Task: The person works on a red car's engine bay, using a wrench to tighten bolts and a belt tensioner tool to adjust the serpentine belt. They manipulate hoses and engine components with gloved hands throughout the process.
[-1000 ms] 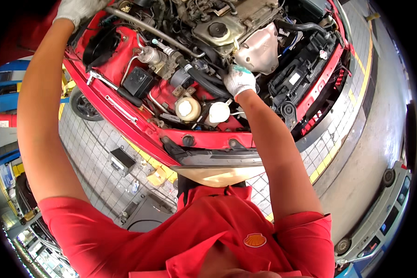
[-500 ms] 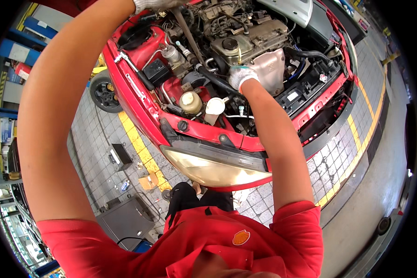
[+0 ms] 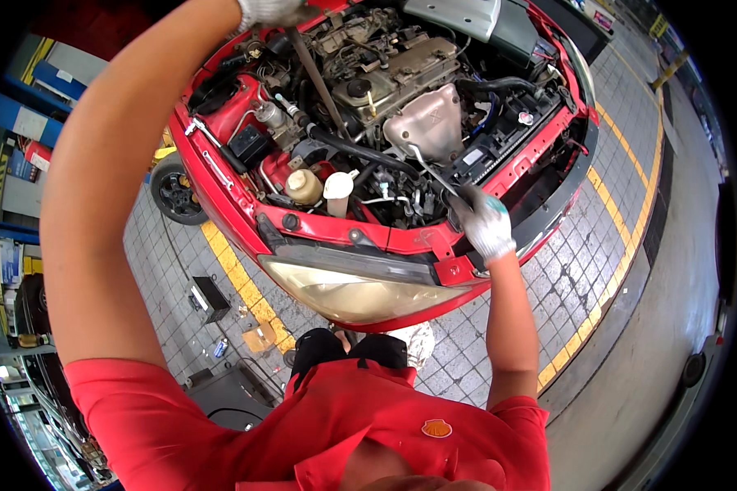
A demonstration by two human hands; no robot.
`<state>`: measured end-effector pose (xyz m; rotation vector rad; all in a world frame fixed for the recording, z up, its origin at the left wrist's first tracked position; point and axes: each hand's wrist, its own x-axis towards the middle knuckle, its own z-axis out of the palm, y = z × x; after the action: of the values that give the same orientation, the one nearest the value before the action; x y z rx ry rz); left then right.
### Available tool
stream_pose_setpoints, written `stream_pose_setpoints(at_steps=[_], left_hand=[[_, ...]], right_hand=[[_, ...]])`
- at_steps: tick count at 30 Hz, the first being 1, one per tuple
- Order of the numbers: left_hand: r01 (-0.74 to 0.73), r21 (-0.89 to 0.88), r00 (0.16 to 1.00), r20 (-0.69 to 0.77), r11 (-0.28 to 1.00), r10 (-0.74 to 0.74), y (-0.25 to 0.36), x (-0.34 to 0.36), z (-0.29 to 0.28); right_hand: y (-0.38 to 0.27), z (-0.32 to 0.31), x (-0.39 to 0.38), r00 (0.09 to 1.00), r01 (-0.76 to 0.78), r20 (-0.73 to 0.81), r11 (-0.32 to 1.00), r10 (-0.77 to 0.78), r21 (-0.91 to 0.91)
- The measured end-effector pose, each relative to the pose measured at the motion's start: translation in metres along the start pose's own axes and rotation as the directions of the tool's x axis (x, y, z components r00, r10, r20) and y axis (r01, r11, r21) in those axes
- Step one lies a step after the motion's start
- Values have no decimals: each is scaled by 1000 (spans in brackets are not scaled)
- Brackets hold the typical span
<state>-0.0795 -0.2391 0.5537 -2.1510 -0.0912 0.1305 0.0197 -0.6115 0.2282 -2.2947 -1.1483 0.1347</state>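
My left hand [image 3: 269, 12], in a white knit glove at the top edge, grips the upper end of a long metal bar [image 3: 315, 69] that slants down into the engine bay beside the engine [image 3: 418, 57]. My right hand [image 3: 483, 221], gloved likewise, is closed on a slim metal tool [image 3: 436, 173] over the front of the bay, its far end by the silver heat shield [image 3: 426, 123]. Black hoses [image 3: 364, 153], a cream reservoir [image 3: 303, 186] and a white-capped reservoir [image 3: 338, 194] lie between my hands and me. Tools [image 3: 219, 166] rest along the red left fender.
The car's headlight [image 3: 344, 286] is just in front of my body. A loose wheel [image 3: 178, 192], a black box [image 3: 209, 296], cardboard [image 3: 259, 335] and a grey case [image 3: 229, 393] are on the tiled floor. Blue equipment [image 3: 33, 114] stands left; another vehicle [image 3: 704, 368] is at right.
The bar has swung steeper with my left hand at its top end. My right hand has moved from beside the heat shield down and right, now holding a slim tool.
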Motion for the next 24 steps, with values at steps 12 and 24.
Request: stream_pose_setpoints(at_steps=[12,24], left_hand=[[780,-360,598,186,512,-780,-64,-316,49],[75,272,-136,956,-959,261,536,-646,-29]], right_hand=[[-62,24,-183,950,-272,205,305,233,913],[-254,180,-219,330,95,727,787,-603,610]])
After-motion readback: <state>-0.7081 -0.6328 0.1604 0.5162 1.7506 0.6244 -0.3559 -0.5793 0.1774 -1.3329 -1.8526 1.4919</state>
